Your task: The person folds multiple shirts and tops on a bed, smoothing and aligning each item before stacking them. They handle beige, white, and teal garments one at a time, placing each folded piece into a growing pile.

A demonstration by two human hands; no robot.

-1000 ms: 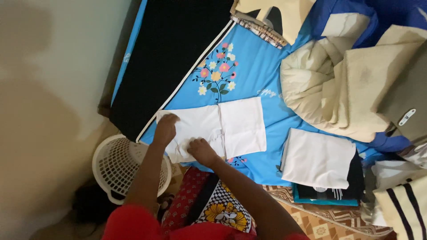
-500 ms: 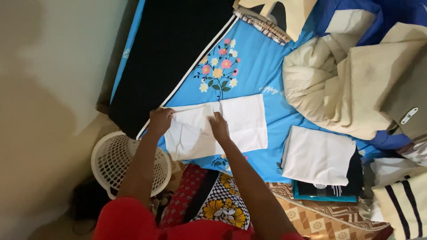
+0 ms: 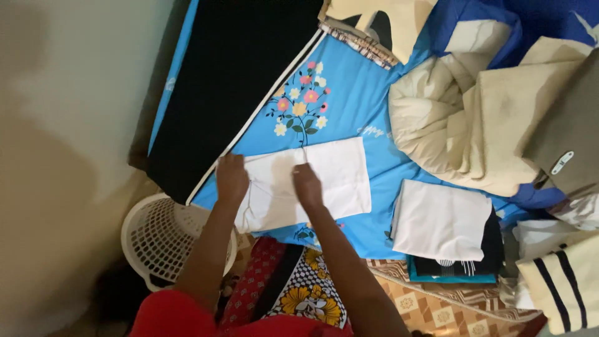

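A white cloth (image 3: 337, 171), folded into a rectangle, lies on the blue flowered bedsheet (image 3: 355, 106). My left hand (image 3: 231, 179) rests flat on its left edge. My right hand (image 3: 308, 185) presses flat on the cloth's middle, fingers pointing away from me. Neither hand grips anything; both lie palm down on the fabric.
A stack of folded clothes (image 3: 446, 231) with a white piece on top sits to the right. A cream blanket (image 3: 474, 125) is heaped at the far right. A black panel (image 3: 231, 75) crosses the sheet. A white laundry basket (image 3: 168, 237) stands on the floor at the left.
My hands moved from the cloth's near left part up across it. The left flap now lies flatter, and both palms press down on it.
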